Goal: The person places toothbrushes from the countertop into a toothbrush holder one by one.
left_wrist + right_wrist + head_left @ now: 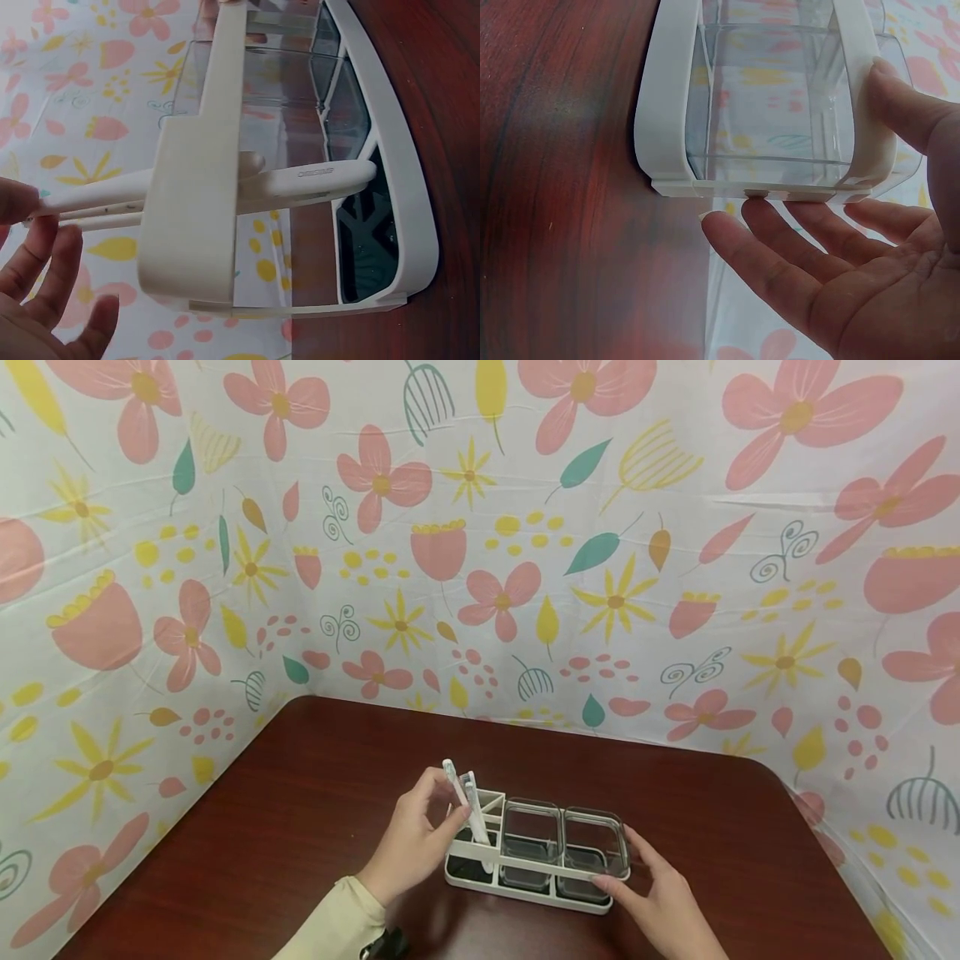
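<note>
A white toothbrush holder (525, 857) with two clear cups (532, 831) stands on the table. At its left end my left hand (420, 835) pinches a white toothbrush (454, 781) between thumb and fingers. Close against it, a second white toothbrush (476, 814) leans in the holder's left compartment. In the left wrist view, one toothbrush handle (315, 180) passes through the upper frame down to the dark base pad (367, 255). My right hand (660, 893) grips the holder's right end, its thumb (900, 97) on the upper frame and fingertips along the side.
The dark red wooden table (360, 752) extends behind and to both sides of the holder. A floral cloth (465, 568) hangs along the table's back and sides. A small black object (384, 943) shows by the left sleeve.
</note>
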### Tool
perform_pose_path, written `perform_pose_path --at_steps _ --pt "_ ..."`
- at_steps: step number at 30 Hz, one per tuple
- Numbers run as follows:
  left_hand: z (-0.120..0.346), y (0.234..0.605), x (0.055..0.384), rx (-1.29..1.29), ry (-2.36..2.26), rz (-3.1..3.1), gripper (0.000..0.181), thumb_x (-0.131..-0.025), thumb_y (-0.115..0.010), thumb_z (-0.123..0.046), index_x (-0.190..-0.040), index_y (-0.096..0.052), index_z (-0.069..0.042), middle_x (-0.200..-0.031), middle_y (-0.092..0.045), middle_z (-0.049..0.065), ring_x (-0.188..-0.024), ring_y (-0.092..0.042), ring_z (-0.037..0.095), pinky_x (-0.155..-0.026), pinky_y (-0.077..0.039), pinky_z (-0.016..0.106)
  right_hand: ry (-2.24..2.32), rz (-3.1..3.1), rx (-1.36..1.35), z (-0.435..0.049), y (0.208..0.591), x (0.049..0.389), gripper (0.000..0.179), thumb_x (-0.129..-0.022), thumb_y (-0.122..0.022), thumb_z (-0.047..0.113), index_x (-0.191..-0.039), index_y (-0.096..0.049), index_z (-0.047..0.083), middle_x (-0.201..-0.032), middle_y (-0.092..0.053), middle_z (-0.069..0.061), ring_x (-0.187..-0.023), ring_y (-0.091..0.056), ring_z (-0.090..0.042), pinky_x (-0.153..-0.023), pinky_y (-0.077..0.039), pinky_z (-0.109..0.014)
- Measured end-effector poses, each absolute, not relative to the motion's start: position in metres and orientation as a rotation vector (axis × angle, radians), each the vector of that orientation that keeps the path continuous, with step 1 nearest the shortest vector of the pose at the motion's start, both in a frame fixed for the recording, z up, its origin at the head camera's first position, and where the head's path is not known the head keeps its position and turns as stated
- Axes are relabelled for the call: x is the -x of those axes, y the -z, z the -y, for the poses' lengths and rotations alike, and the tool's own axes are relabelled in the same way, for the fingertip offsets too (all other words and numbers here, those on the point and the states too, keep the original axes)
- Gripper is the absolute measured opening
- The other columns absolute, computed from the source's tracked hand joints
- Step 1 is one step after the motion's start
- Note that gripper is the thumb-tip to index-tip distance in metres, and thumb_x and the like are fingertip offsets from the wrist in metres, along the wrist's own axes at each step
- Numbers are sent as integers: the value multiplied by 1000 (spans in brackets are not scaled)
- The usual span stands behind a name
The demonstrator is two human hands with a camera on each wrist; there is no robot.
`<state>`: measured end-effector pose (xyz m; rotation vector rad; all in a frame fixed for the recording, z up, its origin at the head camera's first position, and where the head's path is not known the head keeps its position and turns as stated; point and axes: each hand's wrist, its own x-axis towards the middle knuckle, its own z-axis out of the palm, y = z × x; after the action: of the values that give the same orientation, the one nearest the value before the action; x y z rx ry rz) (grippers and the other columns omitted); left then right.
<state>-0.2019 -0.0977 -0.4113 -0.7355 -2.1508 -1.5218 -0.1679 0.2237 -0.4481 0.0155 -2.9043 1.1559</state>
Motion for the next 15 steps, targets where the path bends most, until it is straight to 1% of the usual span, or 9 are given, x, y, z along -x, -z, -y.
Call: perform_pose_path --at_steps 3,6,8,10,15 --pt "97 414 201 742 1440 2181 24 -88 -72 -1 -97 -57 -16 -86 -60 -8 -73 -54 14 -59 -43 24 -1160 2907 -14 -224 448 168 91 -85 -75 47 -150 -33 -2 -129 -59 -22 -113 -59 -37 -87 -49 -53" --pt "97 416 201 732 1393 2216 24 -86 -75 -3 -93 -59 -20 -85 -58 -8 -69 -52 19 -57 -41 23 -1163 2898 -21 -224 448 168 91 -85 -76 46 -150 -34 -2 -129 -59 -22 -112 -60 -36 -87 -49 -53" --pt "96 418 201 711 1365 2244 25 -84 -76 -4 -91 -60 -22 -83 -57 -6 -70 -51 22 -61 -40 26 -1165 2892 -29 -224 448 168 91 -85 -76 45 -150 -34 -2 -129 -59 -21 -112 -60 -36 -88 -49 -53" --pt "95 420 201 685 1340 2264 27 -82 -78 -5 -89 -60 -23 -82 -57 -4 -72 -51 23 -69 -40 30 -1165 2888 -33 -224 449 167 90 -85 -76 44 -150 -33 -2 -129 -59 -21 -112 -60 -35 -88 -49 -53" --pt "94 425 201 659 1321 2284 28 -79 -81 -6 -86 -59 -22 -84 -57 3 -80 -50 24 -87 -34 48 -1164 2890 -31 -224 449 167 90 -86 -76 45 -150 -33 -1 -130 -58 -22 -112 -59 -36 -87 -49 -53"
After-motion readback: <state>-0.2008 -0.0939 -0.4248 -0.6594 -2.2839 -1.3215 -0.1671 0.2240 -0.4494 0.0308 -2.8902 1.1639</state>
